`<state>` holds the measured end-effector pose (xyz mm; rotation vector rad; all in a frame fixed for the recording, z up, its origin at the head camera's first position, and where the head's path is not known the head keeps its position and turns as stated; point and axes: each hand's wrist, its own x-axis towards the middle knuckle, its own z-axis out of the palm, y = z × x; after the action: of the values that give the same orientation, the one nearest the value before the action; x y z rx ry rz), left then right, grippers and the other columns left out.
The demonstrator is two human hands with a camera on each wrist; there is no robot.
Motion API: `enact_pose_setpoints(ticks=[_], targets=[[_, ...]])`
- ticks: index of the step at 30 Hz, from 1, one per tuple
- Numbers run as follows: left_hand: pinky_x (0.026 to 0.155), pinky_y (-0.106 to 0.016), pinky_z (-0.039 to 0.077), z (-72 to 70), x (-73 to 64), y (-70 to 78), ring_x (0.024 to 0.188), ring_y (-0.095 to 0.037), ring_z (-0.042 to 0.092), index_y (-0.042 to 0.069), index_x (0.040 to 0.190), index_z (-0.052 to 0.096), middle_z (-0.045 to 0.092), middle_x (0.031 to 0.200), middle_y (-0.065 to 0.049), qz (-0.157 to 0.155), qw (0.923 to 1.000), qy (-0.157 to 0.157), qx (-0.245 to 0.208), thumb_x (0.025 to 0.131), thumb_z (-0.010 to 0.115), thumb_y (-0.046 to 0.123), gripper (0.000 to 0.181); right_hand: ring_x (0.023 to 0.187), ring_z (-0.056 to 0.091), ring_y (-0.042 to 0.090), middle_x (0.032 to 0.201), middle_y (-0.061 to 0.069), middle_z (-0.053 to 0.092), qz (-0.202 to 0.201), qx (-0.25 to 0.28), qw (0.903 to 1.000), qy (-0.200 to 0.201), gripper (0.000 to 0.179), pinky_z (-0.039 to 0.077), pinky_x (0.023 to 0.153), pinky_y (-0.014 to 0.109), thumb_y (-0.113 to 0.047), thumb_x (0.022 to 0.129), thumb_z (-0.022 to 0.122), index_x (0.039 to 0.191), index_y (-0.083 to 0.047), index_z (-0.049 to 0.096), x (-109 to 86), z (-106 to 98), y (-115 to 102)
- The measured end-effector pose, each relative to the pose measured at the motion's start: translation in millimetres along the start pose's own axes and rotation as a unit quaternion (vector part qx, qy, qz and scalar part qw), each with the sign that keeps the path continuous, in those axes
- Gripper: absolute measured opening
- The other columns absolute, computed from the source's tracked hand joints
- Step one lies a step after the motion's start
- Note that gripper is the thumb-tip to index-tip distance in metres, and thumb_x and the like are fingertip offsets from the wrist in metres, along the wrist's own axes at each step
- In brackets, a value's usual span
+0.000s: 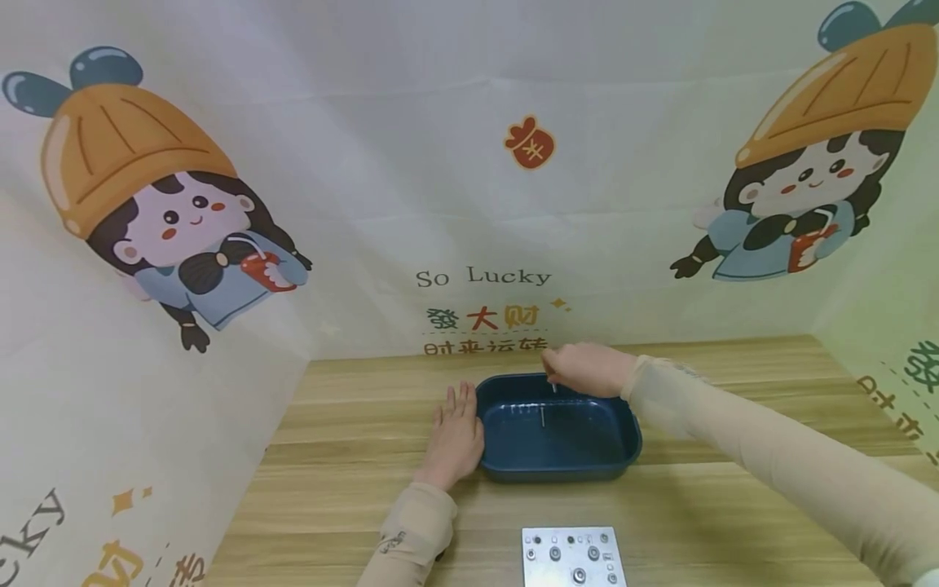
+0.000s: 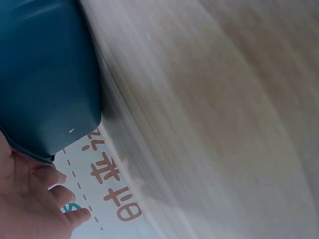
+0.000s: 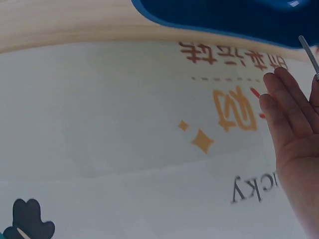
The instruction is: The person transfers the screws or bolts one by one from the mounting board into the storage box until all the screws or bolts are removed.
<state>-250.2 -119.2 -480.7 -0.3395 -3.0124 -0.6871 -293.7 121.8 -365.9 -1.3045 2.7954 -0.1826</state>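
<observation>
A dark blue rectangular tray (image 1: 561, 473) lies on the wooden table. Against its left side rests my left hand (image 1: 456, 432), fingers fairly straight and pointing away. In the left wrist view, this left hand (image 2: 42, 199) touches the tray's corner (image 2: 55, 99). Over the far rim, my right hand (image 1: 590, 368) pinches a thin threaded metal bolt (image 3: 309, 55), which points down toward the tray. The right hand (image 3: 299, 134) shows its other fingers extended in the right wrist view; its pinching fingertips are mostly cut off. A thin bright streak (image 1: 543, 417) shows inside the tray.
A silver metal plate (image 1: 572, 554) with several round and square fittings lies in front of the tray, near the bottom edge. The wooden table (image 1: 352, 440) meets a printed cloth backdrop (image 1: 367, 204) behind the tray and at both sides.
</observation>
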Motion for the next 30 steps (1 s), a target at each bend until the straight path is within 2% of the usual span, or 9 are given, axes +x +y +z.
enact_pose_setpoints(ticks=[3, 8, 12, 15, 19, 23, 26, 30], targets=[[0.120, -0.059, 0.017, 0.4, 0.3, -0.7, 0.151, -0.040, 0.013, -0.003, 0.154, 0.023, 0.021, 0.162, -0.019, 0.000, 1.0000, 0.000, 0.004, 0.104, 0.035, 0.018, 0.056, 0.061, 0.053, 0.007, 0.078, 0.001, 0.063, -0.008, -0.002, 0.9999, -0.009, 0.009, 0.048, 0.058, 0.025, -0.013, 0.098, 0.059, 0.093, -0.008, 0.054, 3.4, 11.1, 3.5], [0.119, -0.060, 0.018, 1.2, 0.8, -1.5, 0.151, -0.040, 0.013, -0.004, 0.154, 0.024, 0.021, 0.162, -0.020, 0.000, 1.0000, -0.001, 0.006, 0.103, 0.036, 0.017, 0.056, 0.061, 0.049, 0.007, 0.076, -0.001, 0.059, 0.005, 0.030, 0.9987, -0.042, 0.009, 0.046, 0.060, 0.025, -0.012, 0.099, 0.058, 0.093, -0.009, 0.052, 5.7, 31.6, 8.5], [0.119, -0.059, 0.018, 0.2, 0.1, -0.8, 0.151, -0.040, 0.012, -0.004, 0.154, 0.024, 0.021, 0.162, -0.020, 0.000, 1.0000, -0.001, 0.004, 0.103, 0.036, 0.017, 0.056, 0.060, 0.049, 0.007, 0.075, -0.001, 0.058, 0.006, 0.029, 0.9987, -0.042, 0.009, 0.046, 0.060, 0.024, -0.011, 0.097, 0.060, 0.092, -0.008, 0.054, 6.1, 43.5, 12.5], [0.119, -0.059, 0.018, 0.2, -0.1, -0.3, 0.151, -0.040, 0.013, -0.004, 0.154, 0.024, 0.021, 0.162, -0.020, 0.000, 1.0000, 0.001, 0.005, 0.103, 0.036, 0.017, 0.056, 0.064, 0.057, 0.011, 0.078, 0.002, 0.063, 0.002, 0.021, 0.9993, -0.032, 0.007, 0.050, 0.063, 0.026, -0.009, 0.095, 0.063, 0.094, -0.005, 0.057, 4.7, 47.0, 12.5], [0.119, -0.059, 0.019, 0.8, 0.6, 0.1, 0.151, -0.041, 0.014, -0.004, 0.154, 0.024, 0.022, 0.162, -0.020, 0.001, 1.0000, 0.002, 0.006, 0.103, 0.036, 0.017, 0.056, 0.080, 0.069, 0.021, 0.091, 0.010, 0.071, 0.023, 0.013, 0.9985, -0.047, 0.014, 0.057, 0.074, 0.032, -0.010, 0.095, 0.064, 0.103, 0.001, 0.063, 2.3, 50.3, 11.6], [0.119, -0.059, 0.019, -0.7, 0.4, 0.7, 0.151, -0.041, 0.014, -0.004, 0.154, 0.025, 0.022, 0.162, -0.020, -0.001, 1.0000, 0.006, 0.005, 0.103, 0.036, 0.017, 0.056, 0.091, 0.070, 0.025, 0.103, 0.014, 0.072, 0.050, 0.023, 0.9965, -0.064, 0.019, 0.057, 0.081, 0.035, -0.012, 0.097, 0.061, 0.109, 0.002, 0.064, 0.8, 53.2, 12.8], [0.119, -0.059, 0.018, -1.1, 0.3, 0.8, 0.151, -0.041, 0.014, -0.004, 0.154, 0.024, 0.022, 0.162, -0.020, -0.002, 1.0000, 0.005, 0.002, 0.103, 0.036, 0.017, 0.056, 0.095, 0.070, 0.026, 0.106, 0.015, 0.071, 0.057, 0.039, 0.9960, -0.056, 0.020, 0.057, 0.083, 0.036, -0.013, 0.097, 0.061, 0.110, 0.001, 0.064, -2.6, 52.9, 12.9], [0.120, -0.059, 0.018, 0.0, 1.0, -0.4, 0.151, -0.039, 0.012, -0.004, 0.154, 0.023, 0.020, 0.162, -0.020, -0.002, 1.0000, 0.001, 0.002, 0.104, 0.035, 0.017, 0.056, 0.095, 0.070, 0.026, 0.105, 0.014, 0.072, 0.051, 0.050, 0.9971, -0.025, 0.018, 0.058, 0.081, 0.036, -0.013, 0.097, 0.062, 0.108, 0.001, 0.065, -9.0, 51.8, 12.0]])
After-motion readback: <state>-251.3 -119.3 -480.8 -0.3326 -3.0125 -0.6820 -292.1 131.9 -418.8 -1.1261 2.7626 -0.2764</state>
